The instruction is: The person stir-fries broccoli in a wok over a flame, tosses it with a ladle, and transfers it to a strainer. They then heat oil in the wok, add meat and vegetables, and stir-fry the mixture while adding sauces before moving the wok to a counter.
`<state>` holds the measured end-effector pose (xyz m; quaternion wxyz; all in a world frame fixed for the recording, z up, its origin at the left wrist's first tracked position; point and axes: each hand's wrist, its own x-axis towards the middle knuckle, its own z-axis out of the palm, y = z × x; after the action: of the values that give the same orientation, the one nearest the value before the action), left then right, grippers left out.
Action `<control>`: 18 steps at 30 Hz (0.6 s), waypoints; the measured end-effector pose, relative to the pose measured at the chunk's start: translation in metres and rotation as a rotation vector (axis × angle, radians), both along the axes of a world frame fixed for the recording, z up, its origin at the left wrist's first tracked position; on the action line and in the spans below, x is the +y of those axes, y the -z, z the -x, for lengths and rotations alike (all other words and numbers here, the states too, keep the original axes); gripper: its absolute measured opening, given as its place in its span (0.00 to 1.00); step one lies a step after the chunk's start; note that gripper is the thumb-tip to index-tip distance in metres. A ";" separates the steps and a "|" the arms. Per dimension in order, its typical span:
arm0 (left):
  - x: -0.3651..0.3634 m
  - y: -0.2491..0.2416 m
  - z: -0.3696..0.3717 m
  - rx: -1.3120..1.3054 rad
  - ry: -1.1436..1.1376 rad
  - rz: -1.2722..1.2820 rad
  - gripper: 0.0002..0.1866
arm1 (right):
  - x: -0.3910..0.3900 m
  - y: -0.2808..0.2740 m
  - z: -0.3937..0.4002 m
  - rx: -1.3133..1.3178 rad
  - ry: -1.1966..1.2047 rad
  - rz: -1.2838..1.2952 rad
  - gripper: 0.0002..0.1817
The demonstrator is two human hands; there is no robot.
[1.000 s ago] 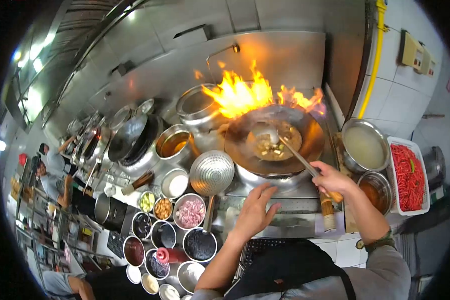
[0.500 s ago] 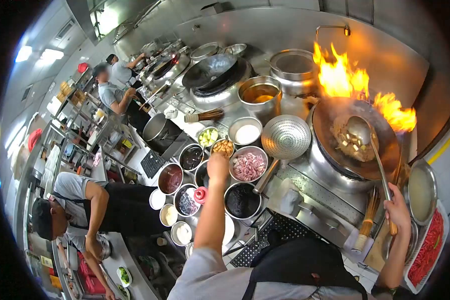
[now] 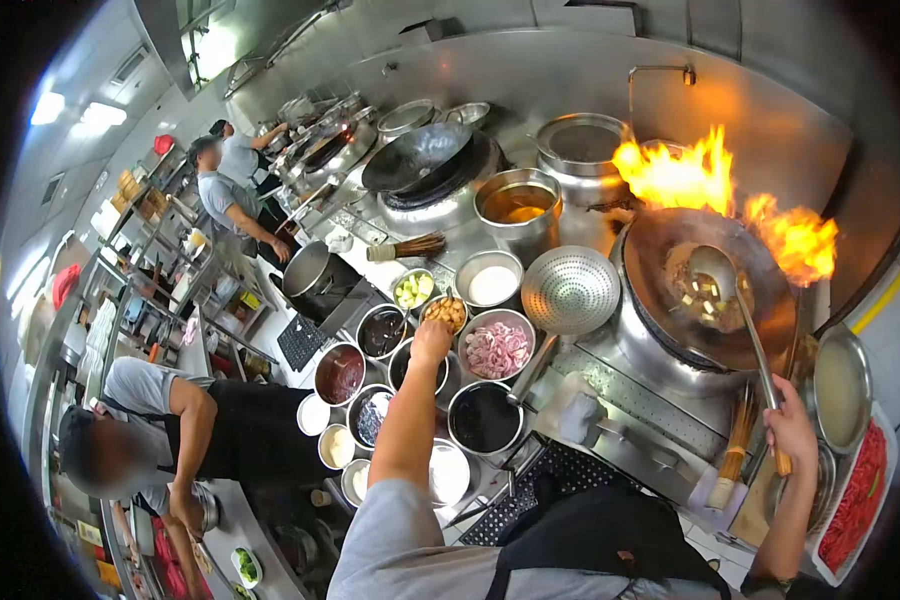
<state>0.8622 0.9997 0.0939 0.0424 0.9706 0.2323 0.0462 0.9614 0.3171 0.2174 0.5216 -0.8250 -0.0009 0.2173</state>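
Note:
My right hand (image 3: 792,428) is wrapped round the wooden handle of a long ladle (image 3: 715,268). The ladle's bowl rests in the large wok (image 3: 670,235), among pale pieces of food. Flames (image 3: 678,172) rise behind the wok's far rim. My left hand (image 3: 431,343) reaches over the bowls, at the near edge of a bowl of brown nuts (image 3: 444,312); its fingers are bunched, and what they hold, if anything, is hidden. Right of it stands a bowl of sliced pink meat (image 3: 496,349), and below that a bowl of dark liquid (image 3: 485,416).
A perforated strainer (image 3: 570,290) lies beside the wok. Behind the bowls stand a pot of amber liquid (image 3: 518,208) and a second wok (image 3: 417,158). A bamboo brush (image 3: 738,440) and a tray of red strips (image 3: 858,500) are at right. Co-workers (image 3: 145,430) stand at left.
The red-capped bottle near my left forearm is no longer visible. My left hand has shifted slightly down and left. The flames have changed shape. The nearest co-worker's head has turned.

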 end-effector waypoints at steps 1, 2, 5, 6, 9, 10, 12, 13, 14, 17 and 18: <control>-0.006 -0.004 0.003 -0.060 -0.022 -0.005 0.11 | -0.005 0.001 0.000 0.006 -0.006 -0.016 0.35; -0.009 -0.006 0.004 -0.065 -0.028 0.001 0.11 | -0.004 0.000 0.000 0.002 0.012 -0.031 0.35; -0.005 0.000 0.004 -0.081 -0.010 -0.010 0.09 | 0.012 -0.005 0.001 -0.005 0.070 -0.031 0.35; -0.006 -0.009 0.002 -0.035 0.022 -0.029 0.09 | 0.028 -0.011 0.004 -0.006 0.085 0.000 0.35; -0.009 -0.032 -0.012 -0.008 -0.019 0.013 0.16 | 0.030 -0.017 0.006 0.007 0.056 0.023 0.36; -0.010 -0.032 -0.016 -0.119 0.045 -0.060 0.20 | 0.024 -0.018 0.007 0.014 0.027 0.023 0.36; 0.008 0.005 -0.033 -0.222 0.106 -0.188 0.24 | 0.018 -0.019 0.007 0.016 0.037 0.029 0.37; 0.010 0.012 -0.037 -0.154 0.110 -0.192 0.23 | 0.019 -0.022 0.009 0.022 0.050 0.026 0.37; 0.010 0.012 -0.040 -0.086 0.114 -0.195 0.21 | 0.018 -0.024 0.011 0.029 0.063 0.024 0.37; 0.007 0.010 -0.035 -0.012 0.108 -0.164 0.17 | -0.001 -0.013 0.018 0.002 0.102 -0.044 0.37; 0.004 0.004 -0.031 -0.065 0.119 -0.167 0.17 | -0.005 -0.010 0.019 -0.009 0.106 -0.063 0.37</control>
<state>0.8934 1.0038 0.0903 -0.0283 0.9808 0.1682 0.0944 0.9428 0.3117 0.2270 0.5582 -0.8080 0.0337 0.1853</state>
